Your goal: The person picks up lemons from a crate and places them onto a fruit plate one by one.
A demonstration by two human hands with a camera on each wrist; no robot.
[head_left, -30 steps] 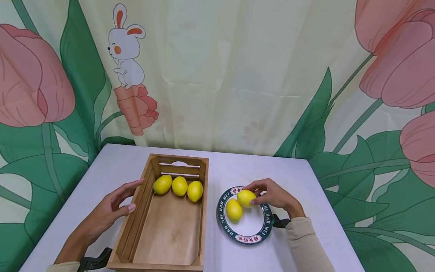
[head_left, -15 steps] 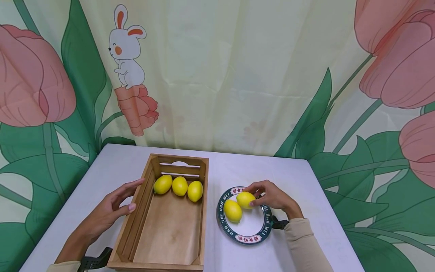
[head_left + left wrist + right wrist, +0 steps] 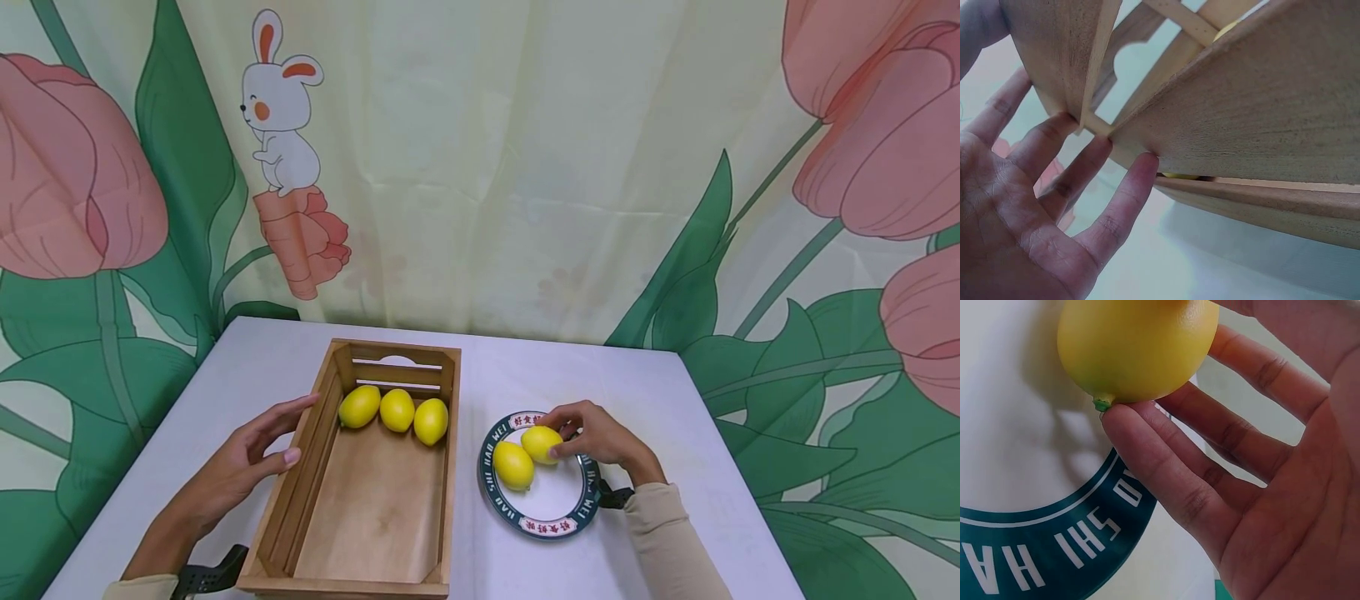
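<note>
My right hand [image 3: 600, 435] holds a yellow lemon [image 3: 542, 444] by its far and right sides, over the plate with the dark green lettered rim [image 3: 491, 500]. In the right wrist view the fingers curve round this lemon [image 3: 1138, 350], close to its green stem tip. A second lemon [image 3: 513, 466] lies on the plate, against or just beside the held one. My left hand [image 3: 240, 458] touches the left side of a wooden crate [image 3: 375, 517]. Its fingers are spread and its fingertips [image 3: 1144, 165] rest against the slats.
Three lemons [image 3: 397, 411] lie in a row at the far end of the crate. Crate and plate stand side by side on a white-covered table [image 3: 517, 375]. Behind it hangs a curtain [image 3: 480, 167] printed with tulips and a rabbit.
The right hand has moved slightly down and left with its lemon. The other lemon on the plate has shifted a little left and toward the person. My left hand and the crate stay put.
</note>
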